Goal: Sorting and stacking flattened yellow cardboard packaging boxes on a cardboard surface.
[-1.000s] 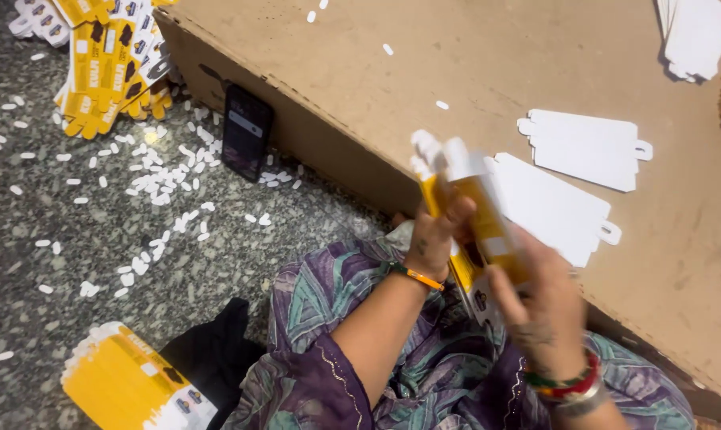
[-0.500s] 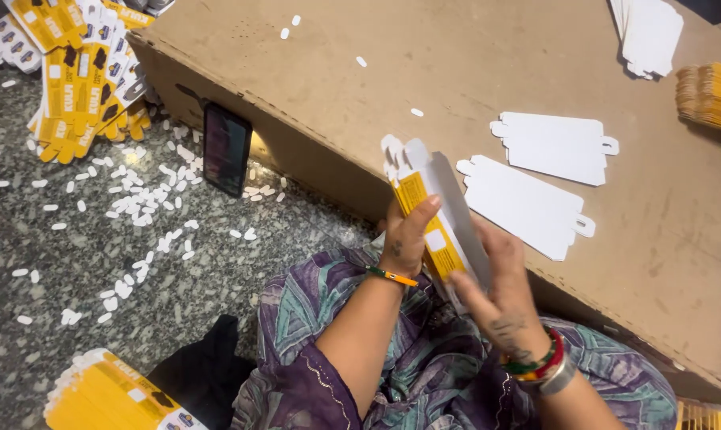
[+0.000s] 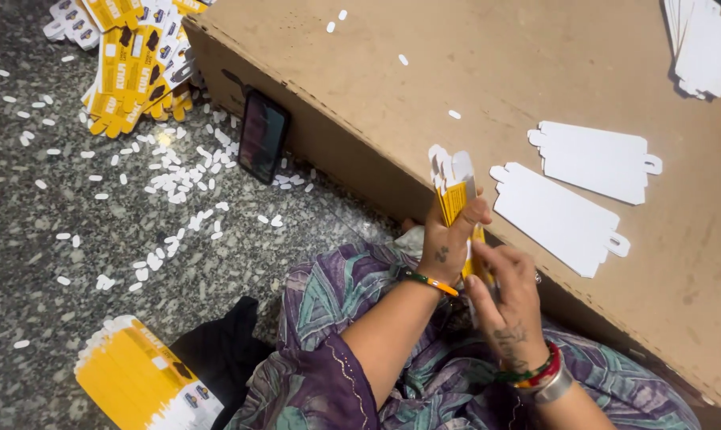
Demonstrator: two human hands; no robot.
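The left hand (image 3: 448, 243) gripped a small stack of yellow and white cards (image 3: 454, 195), thumb and fingers clamped around its lower part so that the stack stood nearly upright, its white tabbed tops pointing up just in front of the edge of the cardboard box (image 3: 392, 87) that served as a desk. The right hand (image 3: 508, 299) met the same stack from below and to the right, its fingers closed against the bottom edges of the cards, touching the left hand. Both hands hovered above the person's lap, covered in purple patterned cloth (image 3: 329, 318). On the box top, just right of the held stack, two white die-cut card blanks (image 3: 559, 215) lay flat side by side, and a further pile of white blanks (image 3: 703, 48) sat at the far right corner. A dark phone (image 3: 263, 135) leaned against the box's side. On the speckled stone floor (image 3: 42, 263) lay a fanned heap of yellow cards (image 3: 130, 56) at the top left, another yellow bundle (image 3: 142, 378) at the bottom left, and scattered small white paper punch-outs (image 3: 173, 179) between them.
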